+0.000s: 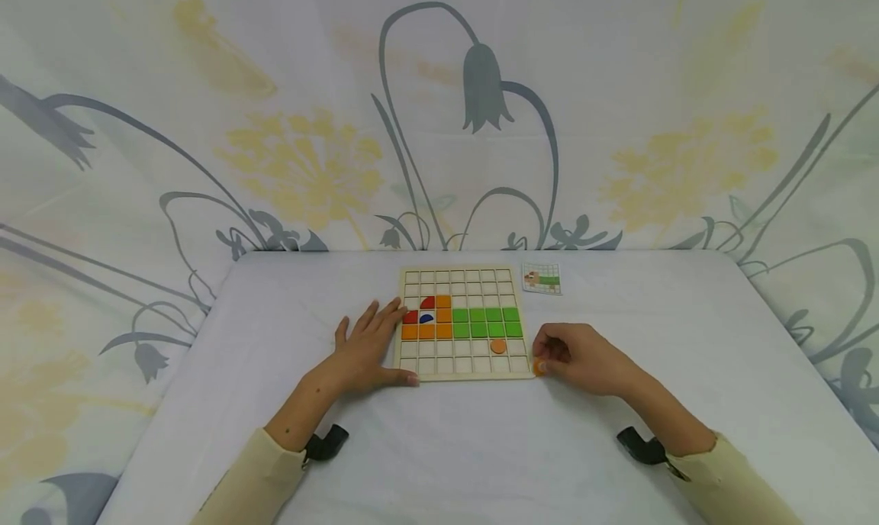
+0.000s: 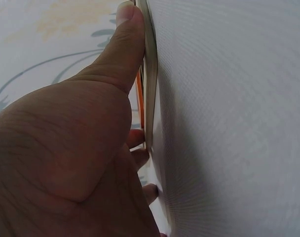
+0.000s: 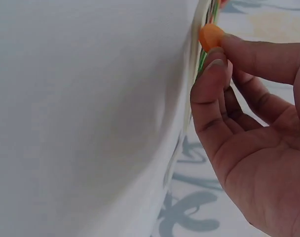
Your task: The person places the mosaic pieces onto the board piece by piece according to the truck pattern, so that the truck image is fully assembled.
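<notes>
A wooden grid board [image 1: 474, 368] lies flat on the table, with red, orange, blue-and-white and green tiles in its upper and middle cells. One round orange piece [image 1: 497, 346] sits in a cell below the green tiles [image 1: 487, 323]. My left hand [image 1: 360, 353] rests along the board's left side, fingers spread, the thumb on its lower left corner. Just off the lower right corner, my right hand [image 1: 584, 357] pinches an orange disc [image 3: 211, 38] between thumb and fingers. In the left wrist view the thumb [image 2: 123, 49] lies along the board's edge.
A small picture card [image 1: 542, 278] with a coloured grid pattern lies beyond the board's upper right corner. White cloth [image 1: 481, 449] covers the table. Behind it hangs a flower-printed curtain [image 1: 439, 166].
</notes>
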The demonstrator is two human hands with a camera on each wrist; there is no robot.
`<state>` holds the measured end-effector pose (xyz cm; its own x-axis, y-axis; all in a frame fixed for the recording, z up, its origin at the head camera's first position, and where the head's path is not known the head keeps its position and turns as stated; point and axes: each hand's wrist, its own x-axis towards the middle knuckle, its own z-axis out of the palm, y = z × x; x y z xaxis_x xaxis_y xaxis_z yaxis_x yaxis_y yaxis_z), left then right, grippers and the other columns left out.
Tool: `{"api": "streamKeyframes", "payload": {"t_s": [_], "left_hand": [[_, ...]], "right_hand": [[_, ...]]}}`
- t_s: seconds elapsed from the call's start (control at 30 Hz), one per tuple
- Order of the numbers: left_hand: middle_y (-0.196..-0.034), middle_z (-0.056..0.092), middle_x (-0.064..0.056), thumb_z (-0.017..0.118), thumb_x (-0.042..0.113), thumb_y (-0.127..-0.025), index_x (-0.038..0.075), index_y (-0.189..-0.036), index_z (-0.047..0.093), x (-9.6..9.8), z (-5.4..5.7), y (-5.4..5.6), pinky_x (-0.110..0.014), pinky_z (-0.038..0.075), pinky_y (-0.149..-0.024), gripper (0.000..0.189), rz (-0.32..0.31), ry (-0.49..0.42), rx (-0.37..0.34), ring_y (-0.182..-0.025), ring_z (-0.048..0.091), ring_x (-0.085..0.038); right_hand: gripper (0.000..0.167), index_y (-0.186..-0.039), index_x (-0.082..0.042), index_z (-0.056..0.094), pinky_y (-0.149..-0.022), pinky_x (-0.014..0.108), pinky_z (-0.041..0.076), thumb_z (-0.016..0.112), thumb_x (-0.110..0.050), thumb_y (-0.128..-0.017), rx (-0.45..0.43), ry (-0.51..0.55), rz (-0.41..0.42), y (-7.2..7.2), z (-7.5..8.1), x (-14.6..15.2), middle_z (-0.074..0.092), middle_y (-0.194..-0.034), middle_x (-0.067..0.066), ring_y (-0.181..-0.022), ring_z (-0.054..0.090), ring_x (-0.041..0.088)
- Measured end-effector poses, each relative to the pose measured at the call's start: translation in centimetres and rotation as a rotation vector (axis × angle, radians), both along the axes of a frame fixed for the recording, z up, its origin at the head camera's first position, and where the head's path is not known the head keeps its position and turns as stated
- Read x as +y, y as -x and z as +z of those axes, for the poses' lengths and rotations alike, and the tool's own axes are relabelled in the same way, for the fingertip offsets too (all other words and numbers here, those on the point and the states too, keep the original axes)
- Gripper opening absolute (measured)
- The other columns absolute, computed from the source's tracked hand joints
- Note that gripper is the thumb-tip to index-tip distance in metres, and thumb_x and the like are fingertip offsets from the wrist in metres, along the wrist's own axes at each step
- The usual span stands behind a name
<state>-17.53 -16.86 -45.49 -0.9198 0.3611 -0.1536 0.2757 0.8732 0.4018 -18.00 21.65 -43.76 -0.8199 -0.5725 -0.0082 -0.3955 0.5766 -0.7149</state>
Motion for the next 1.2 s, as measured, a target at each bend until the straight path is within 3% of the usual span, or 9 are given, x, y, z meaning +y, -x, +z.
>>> {"api": "streamKeyframes", "payload": {"t_s": [0.5, 0.87, 1.03, 1.2], "left_hand": [[-0.179, 0.011, -0.003, 0.087, 0.063, -0.079, 0.016, -0.169, 0.028, -0.1, 0.0, 0.0, -0.079, 0.001, -0.121, 0.117, -0.001, -0.003, -0.003, -0.164, 0.006, -0.039], [-0.179, 0.013, -0.003, 0.086, 0.066, -0.079, 0.016, -0.168, 0.03, -0.2, -0.2, 0.1, -0.08, 0.003, -0.12, 0.117, -0.015, -0.008, 0.011, -0.164, 0.008, -0.039], [-0.179, 0.013, -0.003, 0.086, 0.066, -0.079, 0.016, -0.168, 0.03, -0.2, -0.3, 0.1, -0.08, 0.002, -0.12, 0.116, -0.017, -0.011, 0.012, -0.164, 0.007, -0.039], [-0.179, 0.013, -0.003, 0.086, 0.066, -0.079, 0.016, -0.168, 0.029, -0.3, -0.4, 0.1, -0.08, 0.003, -0.12, 0.117, -0.017, -0.007, 0.019, -0.164, 0.008, -0.039]], "right_hand": [[0.007, -0.096, -0.009, 0.073, -0.072, 0.026, 0.054, 0.078, -0.005, -0.095, 0.013, 0.115, 0.007, 2.2, -0.4, -9.3, 0.068, -0.087, -0.003, -0.078, 0.061, 0.014], [0.007, -0.093, -0.011, 0.073, -0.071, 0.025, 0.053, 0.079, -0.007, -0.095, 0.045, 0.056, -0.098, 2.8, -0.7, -15.2, 0.068, -0.084, -0.004, -0.076, 0.059, 0.011], [0.009, -0.091, -0.01, 0.072, -0.069, 0.026, 0.051, 0.079, -0.005, -0.094, 0.039, 0.018, -0.142, 2.7, -0.3, -16.2, 0.065, -0.08, -0.003, -0.074, 0.057, 0.013], [0.009, -0.087, -0.01, 0.074, -0.066, 0.026, 0.051, 0.08, -0.006, -0.093, 0.047, -0.03, -0.121, 2.6, -0.4, -16.6, 0.065, -0.078, -0.003, -0.072, 0.057, 0.013]]}}
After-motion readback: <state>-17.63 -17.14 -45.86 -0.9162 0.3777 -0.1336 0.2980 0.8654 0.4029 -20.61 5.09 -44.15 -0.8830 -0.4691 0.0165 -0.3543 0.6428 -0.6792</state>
